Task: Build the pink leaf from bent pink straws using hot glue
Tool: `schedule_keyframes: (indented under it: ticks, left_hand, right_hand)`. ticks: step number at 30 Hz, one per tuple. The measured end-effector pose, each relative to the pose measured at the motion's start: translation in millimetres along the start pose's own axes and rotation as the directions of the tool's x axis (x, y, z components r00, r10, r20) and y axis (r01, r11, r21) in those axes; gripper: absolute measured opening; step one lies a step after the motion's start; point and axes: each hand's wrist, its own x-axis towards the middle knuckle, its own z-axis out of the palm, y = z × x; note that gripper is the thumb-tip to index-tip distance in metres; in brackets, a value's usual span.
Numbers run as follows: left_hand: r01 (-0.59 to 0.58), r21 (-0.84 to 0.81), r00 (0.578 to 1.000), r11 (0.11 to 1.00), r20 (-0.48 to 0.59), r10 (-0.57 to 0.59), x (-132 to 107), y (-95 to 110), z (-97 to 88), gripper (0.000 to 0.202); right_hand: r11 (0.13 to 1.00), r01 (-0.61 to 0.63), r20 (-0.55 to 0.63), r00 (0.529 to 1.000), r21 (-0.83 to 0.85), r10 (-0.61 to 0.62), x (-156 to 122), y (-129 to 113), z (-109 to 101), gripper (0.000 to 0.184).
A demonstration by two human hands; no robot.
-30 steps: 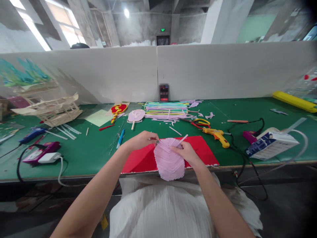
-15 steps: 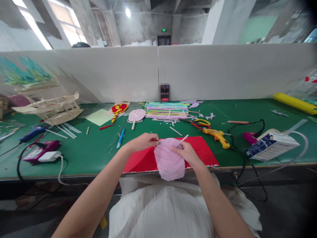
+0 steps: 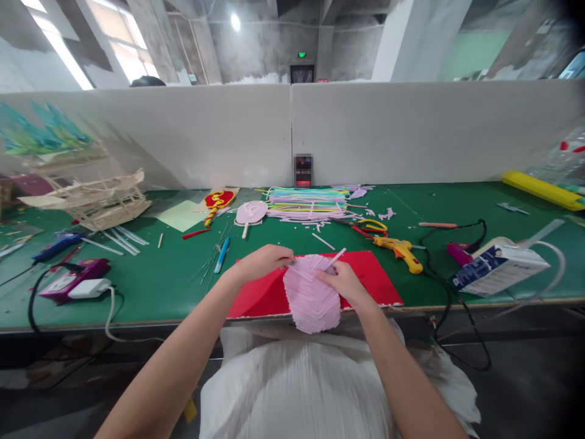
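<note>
mid-assembly on the pink fan over the red sheet: left fingers pinching its top edge, right fingers pinching a strip that looks like it needs lining up.

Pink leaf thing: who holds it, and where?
Both hands hold the pink leaf piece by its top edge: left hand at the upper left, right hand at the upper right.

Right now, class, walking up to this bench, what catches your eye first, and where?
A pink oval fan of layered strips, held by the left hand and right hand over a bright red sheet at the near edge of the green table. Behind it lies a pile of pastel plastic straws; a yellow glue gun sits right of the sheet.
</note>
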Motion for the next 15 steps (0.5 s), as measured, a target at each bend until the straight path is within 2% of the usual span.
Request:
schedule_keyframes:
  ticks: [4, 7, 10, 13, 15]
  left_hand:
    - [0.016, -0.06, 0.999, 0.998, -0.046, -0.019, -0.9, -2.7, 2.7, 0.026]
    - [0.098, -0.216, 0.972, 0.972, -0.188, -0.14, 0.9, -5.9, 15.0, 0.03]
    - [0.157, -0.46, 0.902, 0.874, -0.293, -0.317, 6.0, -7.5, 36.3, 0.034]
    - [0.187, -0.639, 0.824, 0.746, -0.311, -0.473, 10.8, -5.2, 58.4, 0.041]
    - [0.164, -0.736, 0.82, 0.657, -0.269, -0.506, 12.2, -2.2, 69.6, 0.043]
  right_hand:
    - [1.0, -0.01, -0.038, 0.999, 0.007, 0.01, 1.1, -0.3, -0.1, 0.048]
    - [0.999, -0.022, -0.085, 0.996, 0.03, 0.024, 2.8, -0.8, -0.4, 0.047]
    - [0.998, -0.031, -0.13, 0.991, 0.053, 0.038, 4.5, 0.0, -0.8, 0.048]
    - [0.998, -0.025, -0.147, 0.989, 0.056, 0.033, 5.2, 1.5, -0.9, 0.048]
    - [0.998, -0.022, -0.143, 0.989, 0.061, 0.031, 5.0, 1.5, -0.7, 0.048]
